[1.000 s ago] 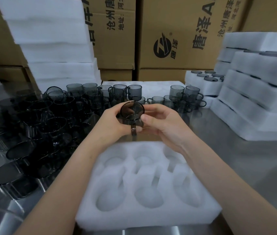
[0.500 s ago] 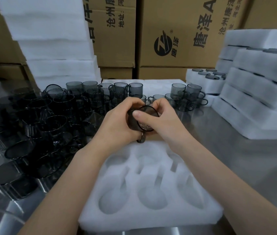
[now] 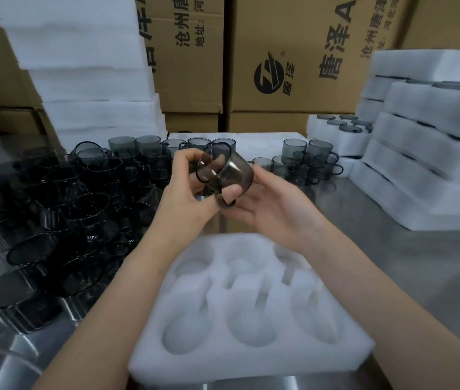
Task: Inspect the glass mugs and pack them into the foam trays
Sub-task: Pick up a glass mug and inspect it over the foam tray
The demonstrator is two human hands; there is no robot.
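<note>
Glass mug (image 3: 224,175), smoky grey, is held in the air above the far edge of the foam tray (image 3: 223,364), clear of it, between both hands. It is tilted, with its open mouth turned up and to the left and its handle pointing down toward the tray. The left grip (image 3: 186,190) is curled round the rim side of the mug, fingers hooked over the top of the mouth. The right grip (image 3: 273,204) cups the base side: its thumb presses on the mug's wall just above the handle and its fingers wrap behind the bottom.

The foam tray lies on the steel desk (image 3: 420,277) at the near edge, under the forearms, and its six round hollows show bare white foam. Left of the tray, a dense crowd of loose mugs (image 3: 68,192) covers the desk, some upright and some stacked on others. Beyond the tray and slightly right stands a smaller cluster of mugs (image 3: 310,164). Right of the tray is a stack of packed foam trays (image 3: 434,164), with dark mug rims showing in one tray (image 3: 341,128) beside it. Far beyond the tray to the left rises a pile of foam sheets (image 3: 82,66), and cardboard boxes (image 3: 293,66) with printed characters form the back wall.
</note>
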